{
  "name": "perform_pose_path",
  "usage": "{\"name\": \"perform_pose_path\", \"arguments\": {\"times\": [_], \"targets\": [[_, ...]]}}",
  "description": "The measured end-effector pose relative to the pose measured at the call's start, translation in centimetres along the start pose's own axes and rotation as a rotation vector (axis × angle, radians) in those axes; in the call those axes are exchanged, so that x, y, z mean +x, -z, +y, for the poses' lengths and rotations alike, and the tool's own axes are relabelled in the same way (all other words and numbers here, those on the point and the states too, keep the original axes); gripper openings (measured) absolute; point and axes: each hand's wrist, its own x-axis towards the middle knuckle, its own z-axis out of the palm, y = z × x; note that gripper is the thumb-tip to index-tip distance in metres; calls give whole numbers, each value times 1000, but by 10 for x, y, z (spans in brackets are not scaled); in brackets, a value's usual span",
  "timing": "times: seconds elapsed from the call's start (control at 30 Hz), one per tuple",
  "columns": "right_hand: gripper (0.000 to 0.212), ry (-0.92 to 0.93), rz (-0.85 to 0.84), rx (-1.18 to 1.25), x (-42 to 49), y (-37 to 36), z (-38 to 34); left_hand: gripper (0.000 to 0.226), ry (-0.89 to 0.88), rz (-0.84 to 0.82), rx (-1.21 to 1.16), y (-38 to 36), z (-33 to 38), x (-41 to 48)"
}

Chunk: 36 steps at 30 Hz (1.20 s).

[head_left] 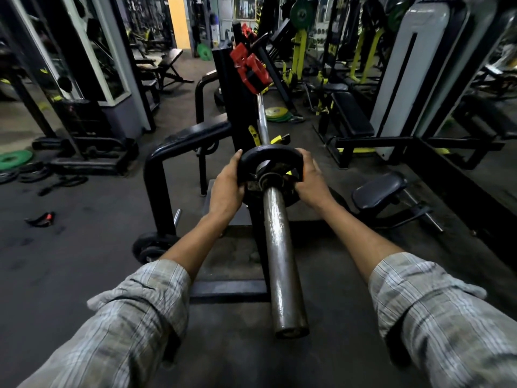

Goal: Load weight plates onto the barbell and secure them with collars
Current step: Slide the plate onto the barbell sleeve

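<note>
A steel barbell sleeve (279, 253) points toward me, its end near the bottom centre. A small black weight plate (268, 156) sits on the sleeve at its far, inner end. My left hand (228, 186) grips the plate's left rim and my right hand (310, 182) grips its right rim. Two red collars (250, 70) sit farther along the bar, above the thin shaft (262, 121). The lower part of the plate is hidden behind the sleeve and my hands.
The bar rests on a black rack with a padded bench (193, 135). Black plates (151, 247) lie at the rack's foot. Green and yellow plates (277, 113) lie on the floor behind, another green plate (14, 159) at left. Benches and machines stand right.
</note>
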Motion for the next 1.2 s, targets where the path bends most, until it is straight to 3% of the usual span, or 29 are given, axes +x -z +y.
{"name": "perform_pose_path", "arguments": {"times": [0.1,0.23,0.47,0.67,0.93,1.2], "targets": [[80,52,40,-82,-9,12,-16,77,23,-29,21,19,5,-9],[80,296,129,-270,-32,19,-62,71,-94,-45,104,73,1,-37],[85,449,-191,-375,-99,-25,-160,68,-157,-139,116,186,-35,-106],[76,525,-316,-491,-156,-95,-217,71,-105,-324,99,260,-124,-163],[69,274,-517,-379,-201,-225,-223,79,3,-568,170,296,-253,-208],[66,51,-686,-346,-162,-352,-167,76,245,-746,184,251,-363,-187]]}}
